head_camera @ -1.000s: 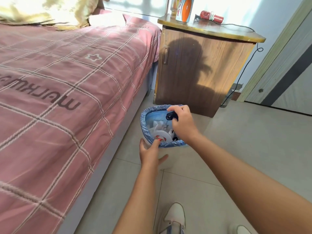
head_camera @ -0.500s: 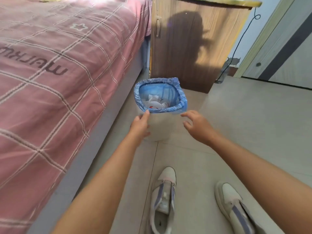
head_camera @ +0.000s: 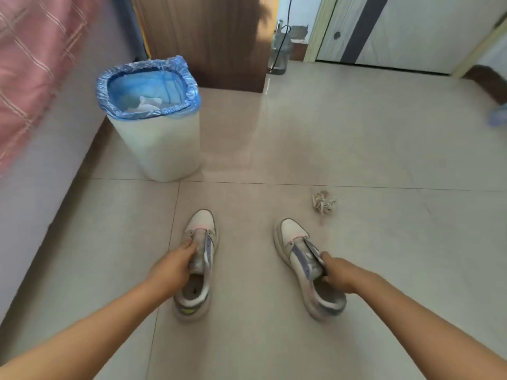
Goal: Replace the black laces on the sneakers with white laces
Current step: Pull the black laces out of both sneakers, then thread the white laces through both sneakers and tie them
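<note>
Pale glossy floor tiles are reflecting daylight — a bed with a pink checked cover is lying along the left, a dark wooden cabinet is standing behind a blue-lined white bin, and a grey door is showing at the back right.

- Two sneakers on the floor, side by side and apart, toes pointing away from the person: left sneaker, right sneaker
- Left hand on the tongue area of the left sneaker; right hand at the opening of the right sneaker
- Bundle of laces on the floor, ahead and just right of the right sneaker
- Bin ahead of the left sneaker, beside the bed on its left; crumpled waste inside
- Cabinet behind the bin
- Door far right, behind all
</note>
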The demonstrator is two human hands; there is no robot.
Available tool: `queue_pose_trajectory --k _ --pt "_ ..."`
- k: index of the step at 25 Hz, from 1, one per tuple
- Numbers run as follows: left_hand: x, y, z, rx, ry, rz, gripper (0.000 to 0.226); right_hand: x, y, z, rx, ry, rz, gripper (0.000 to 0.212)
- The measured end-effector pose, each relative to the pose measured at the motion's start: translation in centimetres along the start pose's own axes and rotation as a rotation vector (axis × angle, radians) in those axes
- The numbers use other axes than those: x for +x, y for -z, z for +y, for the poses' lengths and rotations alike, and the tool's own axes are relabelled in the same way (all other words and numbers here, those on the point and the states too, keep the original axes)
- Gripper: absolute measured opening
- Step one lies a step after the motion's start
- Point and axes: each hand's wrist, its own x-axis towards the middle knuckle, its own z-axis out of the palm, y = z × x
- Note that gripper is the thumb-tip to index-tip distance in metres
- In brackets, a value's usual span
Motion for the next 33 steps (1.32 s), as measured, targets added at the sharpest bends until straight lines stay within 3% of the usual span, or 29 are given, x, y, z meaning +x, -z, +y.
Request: queue_pose_trajectory --k 2,5,7,9,10,12,15,18,20,21,23,25,27,30,32,33 --pt "0.4 -0.5 0.9 0.009 -0.025 0.031 0.065 0.4 -1.7 -1.3 0.096 0.087 0.092 0.039" --pt "1.2 -0.6 3.1 -0.019 -0.072 0.022 0.059 1.1 0.8 -3.2 0.605 0.183 -0.025 0.039" --pt "1.6 -0.6 4.2 -0.02 -0.047 0.032 0.055 2.8 3.5 -2.9 0.751 0.194 0.143 0.031" --pt "1.8 -1.0 4.8 -0.028 0.006 0.036 0.056 5.5 5.4 -1.2 0.605 0.106 0.436 0.03" --pt "1.9 -1.2 4.8 -0.026 0.026 0.03 0.058 7.1 5.9 0.1 0.496 0.057 0.492 0.039" --pt "1.8 -1.6 4.9 0.025 0.048 0.015 0.062 9.9 6.3 1.8 0.323 -0.024 0.444 0.059" --pt "1.0 -2.4 5.1 0.127 0.065 0.009 0.067 12.9 6.9 2.2 0.102 -0.008 0.349 0.071" --pt "0.9 -2.3 5.8 0.211 0.07 0.034 0.066 14.6 6.5 2.9 -0.033 0.138 0.399 0.042" --pt "0.8 -1.5 5.8 0.302 0.148 0.011 0.067 14.1 5.3 2.8 0.027 0.201 0.503 0.02" --pt "0.8 -1.3 5.7 0.374 0.171 0.031 0.069 13.0 4.8 2.2 0.201 0.202 0.553 0.017" --pt "1.0 -0.5 6.2 0.514 0.084 0.243 0.067 9.9 4.7 -0.1 0.973 0.164 0.509 0.024" --pt "1.6 -1.0 7.2 0.489 -0.136 0.41 0.048 6.3 5.9 -2.8 1.606 0.274 0.241 0.024" --pt "1.6 -1.9 9.9 0.371 -0.273 0.335 0.047 3.2 7.4 -4.9 1.801 0.452 -0.02 0.021" --pt "2.1 -3.7 13.0 0.163 -0.082 0.176 0.068 -0.4 8.6 -6.6 1.959 0.629 -0.225 0.03" --pt "2.2 -4.4 13.7 0.179 -0.077 0.256 0.085 -2.0 8.4 -7.0 2.021 0.747 -0.318 0.047" --pt "2.3 -4.7 13.9 0.198 -0.112 0.265 0.08 -2.9 8.3 -7.2 2.013 0.783 -0.346 0.056"
